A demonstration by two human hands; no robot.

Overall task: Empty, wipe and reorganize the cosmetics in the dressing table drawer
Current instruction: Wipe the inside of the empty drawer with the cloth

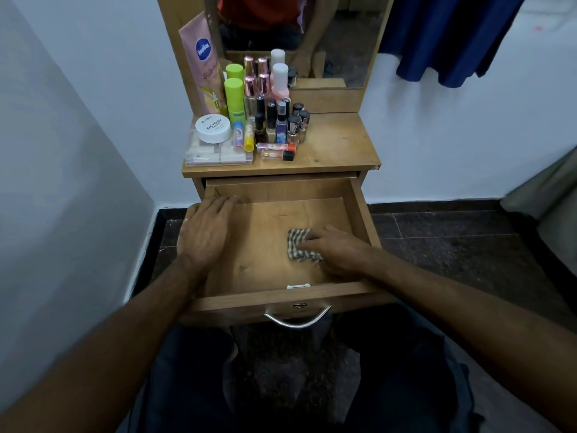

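While the right hand (335, 250) pressed flat, fingers loosely bent, on the checked cloth (301, 245) at about four o'clock on the floor of the emptied drawer (281, 303), the left hand (206, 231) lay open and holding nothing on the side wall at nine o'clock. To wipe well, the cloth likely needed overlapping strokes into the far corners with the left hand bracing, before the cosmetics (268, 120) crowded at twelve o'clock on the dressing table (337, 145) returned

Single head-worn view, steeply downward and forward, close above the open drawer (281, 232).
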